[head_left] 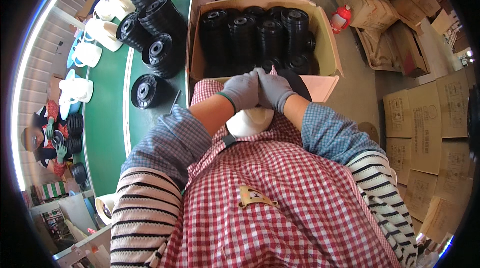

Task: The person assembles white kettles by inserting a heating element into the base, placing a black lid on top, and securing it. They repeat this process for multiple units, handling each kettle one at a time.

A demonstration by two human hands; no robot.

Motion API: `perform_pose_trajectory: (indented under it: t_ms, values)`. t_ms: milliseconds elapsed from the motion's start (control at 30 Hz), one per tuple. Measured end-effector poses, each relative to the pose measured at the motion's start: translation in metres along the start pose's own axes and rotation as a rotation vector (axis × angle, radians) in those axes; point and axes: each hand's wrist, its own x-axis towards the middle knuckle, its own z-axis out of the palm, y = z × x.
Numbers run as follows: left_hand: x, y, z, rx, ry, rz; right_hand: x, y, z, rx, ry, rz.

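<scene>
My left hand (242, 91) and my right hand (274, 90), both in grey gloves, meet in front of my lap with fingers bent and closed. They rest at the far end of a rounded white plastic piece (250, 123), which lies against my checked apron. Its upper part and my fingertips are hidden under the gloves. Just beyond my hands, an open cardboard box (326, 43) holds several stacks of ribbed black round parts (270, 30). On the green workbench at the left, a single black round part (145, 91) lies near my left forearm.
More black parts (161, 50) stand stacked on the green workbench (107, 118), with white jug-like bodies (102, 33) behind them. Across the bench, a co-worker's gloved hands (59, 143) handle a black part. Cartons (420, 123) and a red bottle-shaped object (340, 19) are at right.
</scene>
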Motion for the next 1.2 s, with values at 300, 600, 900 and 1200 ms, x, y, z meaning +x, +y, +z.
perform_pose_trajectory:
  t_ms: [300, 600, 900, 1200]
  values:
    - [-0.064, -0.07, -0.016, -0.626, 0.429, 0.162, -0.065, 0.021, 0.04, 1.094, 0.045, -0.264]
    - [-0.06, -0.082, 0.01, -0.745, 0.232, 0.204, -0.051, 0.016, 0.009, 1.071, 0.061, -0.413]
    - [-0.053, -0.072, 0.012, -0.884, 0.211, 0.049, -0.065, 0.007, 0.02, 0.621, 0.088, -0.147]
    - [-0.048, -0.077, 0.025, -0.963, 0.268, 0.038, -0.074, -0.014, 0.024, 0.432, 0.28, -0.237]
